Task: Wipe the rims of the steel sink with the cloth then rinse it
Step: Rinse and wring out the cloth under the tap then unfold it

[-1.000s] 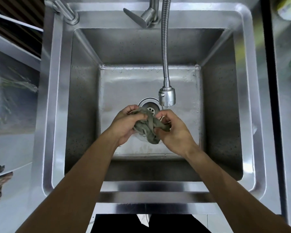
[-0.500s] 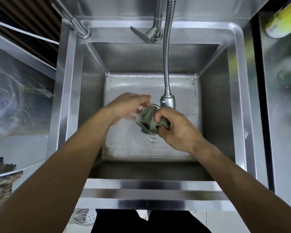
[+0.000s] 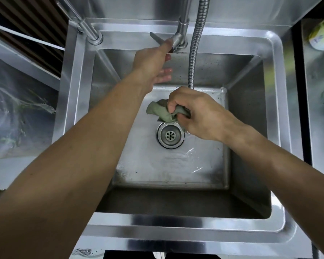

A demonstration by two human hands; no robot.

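Hose (image 3: pixel 195 53) across open basin (image 3: pixel 168 165)

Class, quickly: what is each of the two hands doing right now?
Left hand: open, fingers touching the tap lever.
Right hand: closed, gripping the cloth.

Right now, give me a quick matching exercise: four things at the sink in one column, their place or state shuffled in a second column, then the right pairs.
Things:
1. left hand
2. right hand
3. cloth
4. drain

Places or states:
A. bunched up, just above the drain
B. bare, in the basin floor
C. reaching to the tap lever
D. gripping the cloth

Pairs: 1-C, 2-D, 3-A, 4-B
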